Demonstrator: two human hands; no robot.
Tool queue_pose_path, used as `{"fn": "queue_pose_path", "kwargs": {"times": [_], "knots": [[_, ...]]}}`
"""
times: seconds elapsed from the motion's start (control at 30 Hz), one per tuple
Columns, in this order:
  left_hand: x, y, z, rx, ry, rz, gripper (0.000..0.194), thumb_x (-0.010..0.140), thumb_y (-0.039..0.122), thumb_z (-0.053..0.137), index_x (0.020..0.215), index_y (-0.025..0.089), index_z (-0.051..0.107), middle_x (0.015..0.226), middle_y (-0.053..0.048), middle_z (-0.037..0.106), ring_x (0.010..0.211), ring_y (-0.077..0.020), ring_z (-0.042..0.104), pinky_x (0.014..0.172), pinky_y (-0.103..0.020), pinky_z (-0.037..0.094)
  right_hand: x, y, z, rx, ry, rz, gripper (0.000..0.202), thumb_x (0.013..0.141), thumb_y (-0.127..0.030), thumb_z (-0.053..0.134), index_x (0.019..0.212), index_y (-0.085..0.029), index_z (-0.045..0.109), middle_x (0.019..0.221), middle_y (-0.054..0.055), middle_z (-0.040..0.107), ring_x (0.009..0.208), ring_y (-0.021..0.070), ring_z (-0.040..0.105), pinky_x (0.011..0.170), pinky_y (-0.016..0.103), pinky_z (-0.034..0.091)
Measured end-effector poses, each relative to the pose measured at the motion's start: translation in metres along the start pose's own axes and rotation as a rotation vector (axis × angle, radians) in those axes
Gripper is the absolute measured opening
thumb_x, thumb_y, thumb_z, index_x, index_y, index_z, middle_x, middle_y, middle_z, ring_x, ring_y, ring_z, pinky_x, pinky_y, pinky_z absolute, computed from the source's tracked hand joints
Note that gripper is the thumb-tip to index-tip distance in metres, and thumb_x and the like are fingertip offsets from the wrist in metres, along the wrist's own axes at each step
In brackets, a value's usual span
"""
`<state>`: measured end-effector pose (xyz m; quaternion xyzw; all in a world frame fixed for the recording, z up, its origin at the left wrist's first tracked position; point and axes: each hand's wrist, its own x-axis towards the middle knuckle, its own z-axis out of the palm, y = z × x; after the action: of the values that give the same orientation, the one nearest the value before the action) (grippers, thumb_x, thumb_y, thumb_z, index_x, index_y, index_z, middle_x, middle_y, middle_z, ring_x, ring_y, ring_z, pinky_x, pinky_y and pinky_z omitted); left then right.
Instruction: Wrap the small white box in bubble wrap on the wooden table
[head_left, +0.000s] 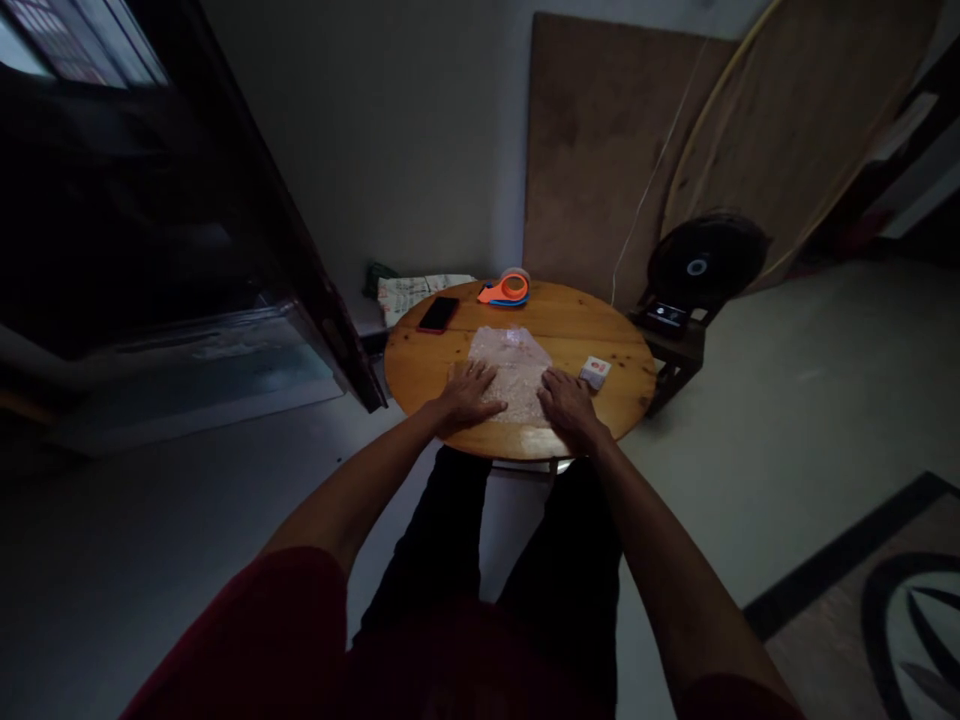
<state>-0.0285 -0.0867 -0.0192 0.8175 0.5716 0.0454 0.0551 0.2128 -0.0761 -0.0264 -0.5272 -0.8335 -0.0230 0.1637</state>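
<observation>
A sheet of clear, bubbly plastic wrap point(511, 350) lies spread on a round wooden table point(420, 355), its far end slightly crumpled. My left hand point(470, 393) rests on the near left part of the sheet, fingers stretched and thumb pointing right. On the sheet's right edge lies my right hand point(568, 402), palm down, with its fingers a little bent and touching the plastic. Just beyond that hand sits a small white box point(595, 372) with a reddish mark on top.
An orange and blue tape dispenser point(510, 288) stands at the table's far edge, with a phone point(439, 314) to its left. A printed bag point(420, 288) is behind the table. At right, a black fan point(705, 262) sits on a stool point(677, 355). Wooden boards point(592, 140) lean against the wall.
</observation>
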Motion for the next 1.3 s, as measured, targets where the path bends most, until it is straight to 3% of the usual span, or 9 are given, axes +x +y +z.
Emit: {"fn": "queue_pose_path", "kwargs": {"times": [0.4,0.57,0.7,0.83,1.07,1.3], "knots": [[-0.006,-0.021,-0.013,-0.009,-0.091,0.109,0.097,0.074,0.078,0.041,0.15,0.021,0.019,0.158,-0.014,0.014,0.145,-0.036,0.009,0.114,-0.055,0.007,0.001,0.002,-0.001,0.037,0.031,0.015,0.031,0.092,-0.031,0.038,0.116,-0.017,0.052,0.129,0.014,0.055,0.12,0.0279,0.045,0.096,0.041,0.033],[-0.008,-0.012,-0.023,-0.023,0.03,0.108,0.074,0.086,0.064,0.038,0.146,0.02,0.03,0.156,-0.012,0.022,0.145,-0.032,0.012,0.115,-0.054,0.009,0.002,0.006,0.005,0.044,0.029,0.015,0.036,0.093,-0.034,0.039,0.123,-0.017,0.049,0.137,0.013,0.05,0.127,0.0288,0.04,0.099,0.042,0.031],[0.011,0.018,-0.027,-0.01,0.101,0.224,0.057,0.088,0.05,0.046,0.137,0.022,0.044,0.153,-0.009,0.029,0.143,-0.0293,0.018,0.116,-0.05,0.009,0.004,0.009,0.011,0.041,0.026,0.02,0.038,0.093,-0.033,0.04,0.125,-0.016,0.049,0.136,0.012,0.051,0.127,0.028,0.04,0.101,0.043,0.031],[0.039,0.041,-0.022,-0.089,0.083,0.245,0.05,0.091,0.031,0.04,0.139,0.019,0.037,0.15,-0.012,0.033,0.141,-0.0275,0.024,0.114,-0.052,0.015,0.005,0.011,0.014,0.029,0.023,0.034,0.04,0.093,-0.034,0.041,0.126,-0.014,0.05,0.138,0.013,0.051,0.129,0.029,0.04,0.102,0.044,0.032],[0.064,0.044,-0.005,-0.142,0.094,0.221,0.053,0.09,0.037,0.041,0.14,0.021,0.035,0.152,-0.013,0.028,0.142,-0.0316,0.018,0.111,-0.058,0.016,0.004,0.011,0.012,0.039,0.015,0.013,0.041,0.094,-0.033,0.038,0.128,-0.012,0.05,0.138,0.015,0.05,0.129,0.0293,0.041,0.103,0.045,0.035],[0.086,0.046,-0.011,-0.111,0.066,0.28,0.075,0.075,0.037,0.058,0.143,0.02,0.031,0.153,-0.015,0.024,0.142,-0.0343,0.017,0.113,-0.057,0.011,0.004,0.015,0.021,0.063,0.058,-0.002,0.042,0.092,-0.032,0.043,0.128,-0.01,0.052,0.135,0.018,0.052,0.126,0.0321,0.046,0.101,0.049,0.038]]}}
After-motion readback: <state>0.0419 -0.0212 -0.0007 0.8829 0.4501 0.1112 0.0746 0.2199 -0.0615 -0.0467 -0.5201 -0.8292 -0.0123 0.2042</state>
